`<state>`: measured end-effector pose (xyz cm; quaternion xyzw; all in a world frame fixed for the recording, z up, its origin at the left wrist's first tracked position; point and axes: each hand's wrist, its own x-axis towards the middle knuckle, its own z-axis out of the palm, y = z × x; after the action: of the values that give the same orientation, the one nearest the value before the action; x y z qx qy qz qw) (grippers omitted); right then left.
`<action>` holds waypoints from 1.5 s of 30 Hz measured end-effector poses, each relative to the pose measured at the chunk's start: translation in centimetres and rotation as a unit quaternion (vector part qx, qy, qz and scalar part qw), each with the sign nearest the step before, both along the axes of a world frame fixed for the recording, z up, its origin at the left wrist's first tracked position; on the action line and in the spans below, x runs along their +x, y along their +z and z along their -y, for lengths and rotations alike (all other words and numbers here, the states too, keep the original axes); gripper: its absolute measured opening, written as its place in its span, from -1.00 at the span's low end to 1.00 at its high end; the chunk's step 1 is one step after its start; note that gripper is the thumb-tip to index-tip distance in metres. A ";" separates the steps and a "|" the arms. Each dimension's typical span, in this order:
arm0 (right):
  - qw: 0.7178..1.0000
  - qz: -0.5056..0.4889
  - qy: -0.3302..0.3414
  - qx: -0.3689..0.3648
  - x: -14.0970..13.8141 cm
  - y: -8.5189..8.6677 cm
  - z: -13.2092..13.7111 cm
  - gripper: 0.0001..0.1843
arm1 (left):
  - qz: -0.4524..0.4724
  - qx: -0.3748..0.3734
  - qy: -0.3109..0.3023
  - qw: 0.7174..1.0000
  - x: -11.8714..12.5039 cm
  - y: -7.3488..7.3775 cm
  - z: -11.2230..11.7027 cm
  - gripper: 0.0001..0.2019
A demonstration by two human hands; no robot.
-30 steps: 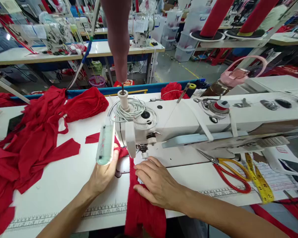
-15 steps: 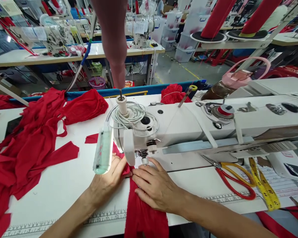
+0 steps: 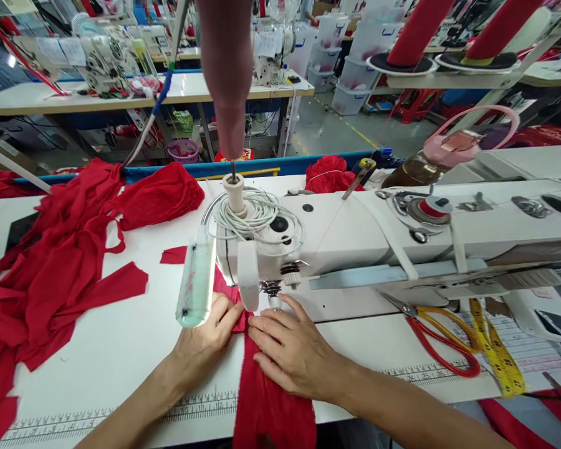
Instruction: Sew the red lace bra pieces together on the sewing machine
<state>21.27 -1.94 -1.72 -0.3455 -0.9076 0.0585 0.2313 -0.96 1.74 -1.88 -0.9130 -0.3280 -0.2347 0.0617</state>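
Note:
A white sewing machine (image 3: 350,234) stands before me, its needle end over a red strip of fabric (image 3: 273,418) that hangs toward me past the table's front edge. Just left of the needle area, my left hand (image 3: 208,330) is closed on the red fabric, fingers bent; a clear greenish guard (image 3: 196,284) hides part of them. My right hand (image 3: 294,352) lies flat on the strip below the presser area, fingers stretched and slightly apart, fingertips close to the machine head. The needle itself is hidden behind the machine's parts.
Heaped red fabric pieces (image 3: 75,249) cover the table's left side. Scissors (image 3: 442,340) with red and yellow handles and a yellow tape measure (image 3: 498,352) lie at right. A pink-lidded bottle (image 3: 430,156) stands behind the machine. A printed ruler (image 3: 206,408) runs along the front edge.
The camera view has shifted slightly. Both hands stay on the fabric in nearly the same place; the left thumb sits a little further right.

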 end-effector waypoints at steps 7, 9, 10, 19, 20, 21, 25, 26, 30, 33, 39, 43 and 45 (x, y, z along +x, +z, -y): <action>1.000 -0.009 -0.003 -0.007 -0.1 0.0 0.0 -0.73 | 0.034 0.007 0.000 0.999 0.5 0.7 0.4 -0.70; 1.000 -0.011 -0.002 -0.009 -0.1 0.0 0.0 -0.73 | 0.021 0.049 -0.002 0.999 0.6 0.6 0.5 -0.77; 1.000 -0.011 -0.001 -0.010 -0.1 0.0 0.1 -0.74 | 0.016 0.071 -0.002 0.997 0.6 0.6 0.6 -0.80; 1.000 0.002 -0.006 -0.010 -0.1 0.0 0.1 -0.78 | 0.018 0.032 -0.033 0.999 0.7 0.7 0.3 -0.78; 1.000 0.003 -0.006 -0.010 -0.1 0.0 0.1 -0.77 | 0.017 0.023 -0.035 0.999 0.6 0.7 0.3 -0.77; 1.000 0.004 -0.006 -0.011 -0.1 0.0 0.1 -0.77 | 0.011 0.016 -0.038 0.999 0.6 0.7 0.3 -0.75; 1.000 0.005 -0.008 -0.014 -0.1 -0.1 0.1 -0.76 | -0.012 0.000 -0.049 0.999 0.3 0.3 0.5 -0.73; 1.000 0.004 -0.008 -0.014 -0.1 -0.1 0.1 -0.76 | -0.015 -0.005 -0.049 0.999 0.2 0.2 0.5 -0.72; 1.000 0.000 -0.007 -0.017 -0.1 0.0 0.2 -0.77 | -0.036 -0.035 -0.047 0.998 0.1 -0.1 0.9 -0.67; 1.000 0.002 -0.001 -0.023 0.1 0.4 0.0 -0.76 | -0.052 -0.051 -0.043 0.996 0.0 0.0 1.1 -0.63; 0.999 0.019 0.018 -0.044 0.1 1.3 -0.7 -0.77 | -0.046 -0.055 -0.047 0.996 -0.2 0.0 1.1 -0.64; 1.000 0.005 0.003 -0.010 -0.2 0.7 -0.7 -0.82 | -0.035 -0.046 -0.037 0.998 0.0 -0.2 1.3 -0.65; 1.000 -0.003 -0.004 0.003 -0.2 0.4 -0.5 -0.82 | -0.035 -0.048 -0.032 0.998 0.1 -0.1 1.4 -0.64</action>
<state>21.04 -1.40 -1.32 -0.3485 -0.9056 0.0555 0.2353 -0.86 0.34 -2.02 -0.9326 -0.3073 -0.1883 0.0216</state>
